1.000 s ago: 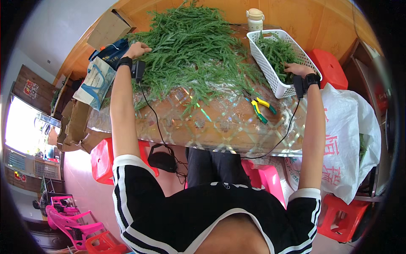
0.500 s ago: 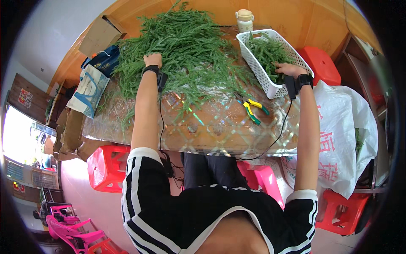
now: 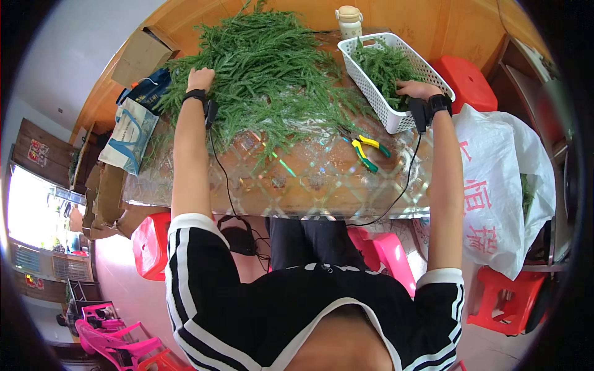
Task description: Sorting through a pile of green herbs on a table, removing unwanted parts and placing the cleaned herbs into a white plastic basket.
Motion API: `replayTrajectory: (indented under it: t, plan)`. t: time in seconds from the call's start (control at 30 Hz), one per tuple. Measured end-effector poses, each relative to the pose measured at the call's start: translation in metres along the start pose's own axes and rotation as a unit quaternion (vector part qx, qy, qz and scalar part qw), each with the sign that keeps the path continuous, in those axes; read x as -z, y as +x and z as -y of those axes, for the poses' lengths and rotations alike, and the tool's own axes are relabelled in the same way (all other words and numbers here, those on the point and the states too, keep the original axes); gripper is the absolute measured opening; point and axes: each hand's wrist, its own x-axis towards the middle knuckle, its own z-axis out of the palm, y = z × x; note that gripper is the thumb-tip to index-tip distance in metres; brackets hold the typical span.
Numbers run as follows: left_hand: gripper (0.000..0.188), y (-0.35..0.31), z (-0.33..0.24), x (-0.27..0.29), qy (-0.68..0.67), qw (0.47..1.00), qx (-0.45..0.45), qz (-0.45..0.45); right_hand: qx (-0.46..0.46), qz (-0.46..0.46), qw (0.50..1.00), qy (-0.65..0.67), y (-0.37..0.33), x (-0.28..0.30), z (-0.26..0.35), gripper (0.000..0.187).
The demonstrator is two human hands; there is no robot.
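Observation:
A large heap of green needle-leaved sprigs (image 3: 266,62) covers the far left and middle of the table. My left hand (image 3: 201,79) lies at the heap's left side, closed like a fist, knuckles up, with sprigs around it; its fingertips are hidden. To the right, a white perforated plastic basket (image 3: 369,93) holds more sprigs (image 3: 387,67). My right hand (image 3: 416,89) reaches over the basket's right part, fingers stretched out and touching those sprigs. Yellow-and-green handled pliers (image 3: 368,149) lie on the table between the hands, nearer to me. Both wrists wear black bands with cables.
A cream-lidded bottle (image 3: 349,23) stands behind the basket. Bags (image 3: 129,135) and a cardboard box (image 3: 141,57) sit at the left edge. A large white sack (image 3: 492,179) and red stools (image 3: 464,83) flank the right side. A cable (image 3: 405,198) hangs across the table's front edge.
My left hand has moved left across the heap, still closed. My right hand stays over the sprigs in the basket. The whole view has shifted slightly.

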Motion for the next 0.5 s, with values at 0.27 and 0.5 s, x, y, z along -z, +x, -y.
replayTrajectory:
  t: [0.27,0.5]
  plan:
    - [0.011,-0.028,0.075,0.025,0.027,0.994,0.043,-0.1,0.004,0.026,0.999,-0.028,0.003,0.0,0.007,0.063]
    - [0.018,-0.059,0.084,0.044,0.01,0.986,0.09,-0.14,0.005,0.011,0.998,-0.067,-0.005,-0.001,0.016,0.065]
